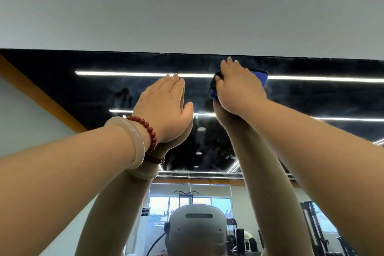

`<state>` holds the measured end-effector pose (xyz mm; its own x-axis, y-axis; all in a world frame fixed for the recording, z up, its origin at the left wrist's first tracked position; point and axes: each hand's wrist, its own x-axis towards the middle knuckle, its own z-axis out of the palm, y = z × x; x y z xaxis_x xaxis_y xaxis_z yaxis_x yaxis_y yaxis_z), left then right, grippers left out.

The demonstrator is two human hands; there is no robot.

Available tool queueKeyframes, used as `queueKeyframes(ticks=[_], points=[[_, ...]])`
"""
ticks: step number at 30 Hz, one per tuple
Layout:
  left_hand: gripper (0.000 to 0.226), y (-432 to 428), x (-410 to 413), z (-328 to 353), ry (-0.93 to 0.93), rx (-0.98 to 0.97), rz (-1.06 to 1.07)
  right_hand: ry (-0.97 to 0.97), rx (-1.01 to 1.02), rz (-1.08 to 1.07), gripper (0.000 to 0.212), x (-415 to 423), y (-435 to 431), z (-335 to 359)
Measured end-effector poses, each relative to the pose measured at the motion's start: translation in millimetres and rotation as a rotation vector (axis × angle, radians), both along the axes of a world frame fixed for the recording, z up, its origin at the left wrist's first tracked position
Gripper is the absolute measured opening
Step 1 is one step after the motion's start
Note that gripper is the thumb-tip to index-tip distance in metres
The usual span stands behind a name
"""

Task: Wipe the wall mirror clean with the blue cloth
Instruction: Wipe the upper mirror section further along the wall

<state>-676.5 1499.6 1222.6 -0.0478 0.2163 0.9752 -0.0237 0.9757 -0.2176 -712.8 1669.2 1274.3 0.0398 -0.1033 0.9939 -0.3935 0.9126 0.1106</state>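
The wall mirror [311,97] fills the lower part of the view, and its top edge runs just above my hands. My right hand [239,87] presses the blue cloth [262,77] against the glass near that top edge, and the cloth shows at both sides of the hand. My left hand [166,102] lies flat on the glass to the left, fingers straight and together, holding nothing. Both arms reach upward. Faint smears and haze show on the dark glass around the hands.
A pale wall [187,6] rises above the mirror. A red bead bracelet [149,129] and a pale bangle [133,139] sit on my left wrist. The glass reflects ceiling light strips [124,73], windows, gym equipment [311,226] and a head-worn device [197,228].
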Motion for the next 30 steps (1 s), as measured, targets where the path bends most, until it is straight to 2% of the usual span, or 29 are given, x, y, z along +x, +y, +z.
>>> queueKeyframes(ticks=[3,5,11,13,15,17,19,23,25,27,30], points=[[0.038,2,5,9,0.102,-0.002,-0.019,0.011,0.264,0.003,0.054,3,-25,-14],[0.042,4,7,17,0.101,0.002,-0.042,-0.007,0.309,0.005,0.054,5,-19,-10],[0.061,6,4,39,-0.024,0.007,-0.014,-0.019,-0.034,0.043,0.042,2,16,21],[0.062,7,0,42,-0.046,0.006,-0.007,-0.031,-0.063,0.036,0.039,6,10,22],[0.062,7,-4,43,-0.031,0.005,-0.010,0.012,0.073,0.067,0.038,8,1,17],[0.063,6,-7,46,-0.017,-0.001,0.001,0.018,0.304,0.067,0.047,3,-3,11],[0.063,6,-8,48,-0.029,-0.013,0.018,0.016,0.362,0.067,0.049,-1,7,16],[0.062,7,-6,47,-0.051,-0.020,0.037,0.024,-0.037,0.075,0.027,-3,33,38],[0.058,8,-1,49,-0.022,-0.013,0.037,0.030,-0.109,0.029,0.028,-1,22,40],[0.050,14,4,52,0.018,0.009,0.024,0.051,0.046,0.049,0.037,0,0,31],[0.053,21,4,50,0.038,0.021,0.025,0.046,0.293,0.059,0.049,-1,-10,23]])
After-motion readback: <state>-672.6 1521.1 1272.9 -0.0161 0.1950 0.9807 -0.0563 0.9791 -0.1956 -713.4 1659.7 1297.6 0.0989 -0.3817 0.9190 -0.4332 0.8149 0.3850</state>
